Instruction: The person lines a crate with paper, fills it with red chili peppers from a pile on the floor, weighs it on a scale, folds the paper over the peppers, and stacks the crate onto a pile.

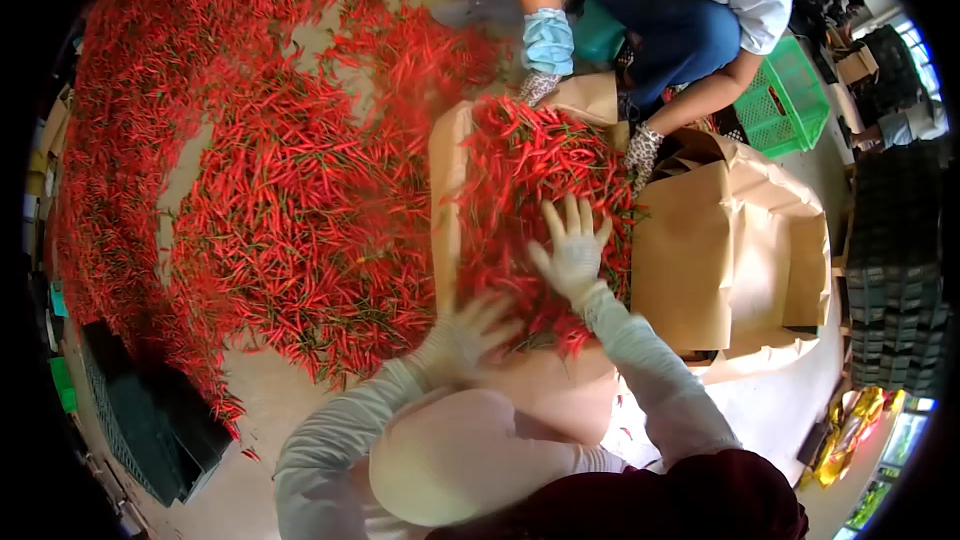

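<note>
Red chili peppers (540, 155) fill a box lined with brown paper (446, 200) in front of me. Over the chilies in it, my right hand (574, 255), in a pale glove, is spread open with its fingers apart. My left hand (465, 340), gloved too and smeared by motion, hovers at the box's near left corner; its fingers look spread and nothing shows in them. Some chilies near the hands are blurred. A large heap of chilies (290, 230) lies on the floor just left of the box.
Across from me a person in patterned gloves (645, 152) crouches with hands at the box's far side. A second paper-lined box (685, 250) stands to the right, a green crate (785, 105) behind it. A dark crate (150, 420) lies at lower left; black crates (895, 270) are stacked at right.
</note>
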### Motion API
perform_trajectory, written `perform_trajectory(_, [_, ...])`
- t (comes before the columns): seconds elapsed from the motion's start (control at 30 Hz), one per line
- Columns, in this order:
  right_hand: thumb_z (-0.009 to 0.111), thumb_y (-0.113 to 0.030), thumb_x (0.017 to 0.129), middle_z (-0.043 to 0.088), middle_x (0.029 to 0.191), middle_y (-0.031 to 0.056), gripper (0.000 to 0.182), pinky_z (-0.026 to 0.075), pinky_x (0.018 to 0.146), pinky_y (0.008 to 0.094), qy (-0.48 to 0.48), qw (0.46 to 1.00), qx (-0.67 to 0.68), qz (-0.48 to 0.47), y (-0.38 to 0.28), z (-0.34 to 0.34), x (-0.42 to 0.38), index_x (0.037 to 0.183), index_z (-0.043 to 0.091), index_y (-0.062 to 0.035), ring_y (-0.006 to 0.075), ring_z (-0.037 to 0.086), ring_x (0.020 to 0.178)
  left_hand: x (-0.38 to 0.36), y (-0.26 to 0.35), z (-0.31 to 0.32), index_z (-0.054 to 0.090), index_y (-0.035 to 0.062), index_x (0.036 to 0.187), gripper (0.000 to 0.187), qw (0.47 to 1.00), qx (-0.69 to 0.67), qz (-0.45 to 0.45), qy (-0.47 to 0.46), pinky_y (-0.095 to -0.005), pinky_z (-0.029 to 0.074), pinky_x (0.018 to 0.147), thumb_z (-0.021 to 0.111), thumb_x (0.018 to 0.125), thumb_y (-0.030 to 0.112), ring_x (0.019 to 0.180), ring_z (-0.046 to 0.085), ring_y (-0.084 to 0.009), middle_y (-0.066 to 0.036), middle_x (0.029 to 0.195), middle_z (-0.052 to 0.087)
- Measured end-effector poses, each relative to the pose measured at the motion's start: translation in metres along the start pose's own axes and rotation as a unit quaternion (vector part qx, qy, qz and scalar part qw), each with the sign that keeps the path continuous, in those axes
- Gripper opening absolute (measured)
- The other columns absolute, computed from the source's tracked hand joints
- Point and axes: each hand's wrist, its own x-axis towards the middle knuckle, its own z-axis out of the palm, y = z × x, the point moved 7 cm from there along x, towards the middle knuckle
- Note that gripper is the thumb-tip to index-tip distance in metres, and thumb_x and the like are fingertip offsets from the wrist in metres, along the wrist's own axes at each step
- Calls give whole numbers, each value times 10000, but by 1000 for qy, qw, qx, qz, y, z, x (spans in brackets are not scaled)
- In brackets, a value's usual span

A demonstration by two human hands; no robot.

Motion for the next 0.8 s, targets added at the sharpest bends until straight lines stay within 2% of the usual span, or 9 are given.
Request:
perform_trajectory(0.1, [658, -460, 775, 346, 1462, 164, 711, 165, 1060, 669, 53, 998, -13, 12, 4, 4, 16, 1386, 435, -172, 388, 307, 1346, 28, -36, 23, 496, 246, 1322, 542, 997, 40, -63, -4, -671, 199, 1058, 558, 838, 483, 1349, 328, -314, -72, 1471, 373])
perform_trajectory(0.23, [670, -374, 778, 479, 1342, 142, 609, 283, 1014, 569, 211, 970, 52, -109, -15, -43, 64, 1311, 492, -138, 342, 403, 1265, 31, -39, 20, 503, 238, 1321, 559, 998, -1, -56, -20, -648, 229, 1063, 590, 816, 460, 1341, 343, -294, -68, 1476, 366])
perform_trajectory(0.3, [647, -379, 798, 482, 1352, 131, 599, 296, 1033, 534, 193, 964, 147, -112, -28, -36, 119, 1327, 485, -147, 309, 422, 1265, 28, -33, 11, 512, 219, 1316, 574, 998, -22, -54, -20, -636, 242, 1065, 610, 800, 452, 1337, 354, -286, -68, 1475, 370])
perform_trajectory(0.43, [654, -296, 760, 576, 1227, 65, 492, 442, 889, 484, -22, 986, 57, -155, -73, -1, 129, 1240, 559, -256, 282, 531, 1154, 10, -24, -9, 552, 162, 1267, 541, 991, -132, -7, 26, -559, 306, 1043, 596, 808, 445, 1263, 436, -308, -90, 1378, 483])
perform_trajectory(0.5, [641, -261, 753, 610, 1136, 55, 456, 437, 873, 483, -88, 968, 9, -234, -86, 13, 90, 1204, 595, -220, 263, 562, 1085, 0, -35, -43, 601, 117, 1193, 487, 972, -183, -91, 114, -546, 319, 1012, 648, 778, 368, 1220, 465, -327, -136, 1335, 505])
perform_trajectory(0.57, [561, -373, 843, 549, 1271, 28, 480, 364, 971, 479, -122, 947, -11, -298, -87, 26, 45, 1285, 542, -188, 212, 496, 1193, -3, -60, -42, 534, 87, 1276, 553, 965, -82, -195, 157, -539, 313, 1014, 635, 785, 320, 1210, 450, -369, -162, 1340, 484])
perform_trajectory(0.63, [539, -362, 857, 544, 1272, 35, 491, 338, 982, 489, -80, 949, 1, -304, -94, 30, 44, 1291, 536, -132, 213, 468, 1215, 11, -86, -30, 483, 72, 1335, 603, 941, -42, -261, 213, -550, 312, 1013, 629, 794, 296, 1236, 417, -394, -186, 1370, 450])
perform_trajectory(0.77, [571, -282, 832, 549, 1231, 70, 428, 314, 989, 533, -142, 950, 20, -277, -88, 25, 66, 1221, 565, -102, 243, 442, 1212, 38, -111, 6, 458, 72, 1364, 614, 940, -42, -286, 178, -543, 305, 1029, 621, 807, 274, 1269, 379, -408, -198, 1400, 418])
perform_trajectory(0.8, [590, -223, 804, 553, 1204, 89, 409, 343, 967, 520, -23, 947, 57, -316, -84, -13, 54, 1189, 575, -86, 267, 464, 1176, 34, -111, 2, 460, 41, 1352, 578, 939, -93, -273, 187, -502, 326, 1043, 603, 827, 237, 1269, 388, -413, -217, 1415, 393])
